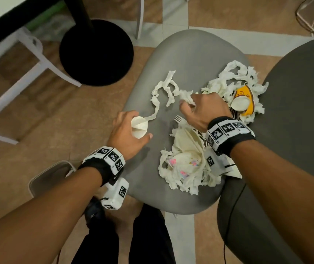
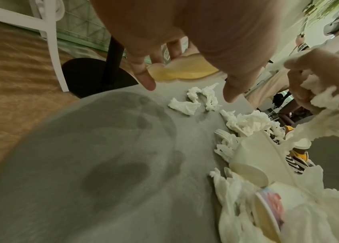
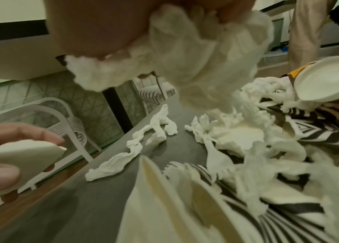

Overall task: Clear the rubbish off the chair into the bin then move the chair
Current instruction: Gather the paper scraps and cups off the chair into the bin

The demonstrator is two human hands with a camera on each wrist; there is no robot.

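Note:
The grey chair seat (image 1: 186, 60) carries torn white tissue strips (image 1: 163, 90), a plastic fork (image 1: 179, 119), flattened paper cups (image 1: 186, 161) and a yellow cup (image 1: 244, 101). My left hand (image 1: 133, 126) holds a crushed white paper cup (image 1: 140, 126) over the seat's left edge; the left wrist view shows this cup (image 2: 183, 72) under the curled fingers. My right hand (image 1: 188, 105) grips a wad of tissue (image 1: 187, 97) at mid-seat, and the wad (image 3: 195, 49) hangs from it in the right wrist view. The bin (image 1: 51, 176) stands on the floor at lower left.
A black round table base (image 1: 95, 52) and a white chair frame (image 1: 28, 60) stand to the left. A second dark grey chair (image 1: 295, 111) sits close on the right. My legs are below the seat's near edge.

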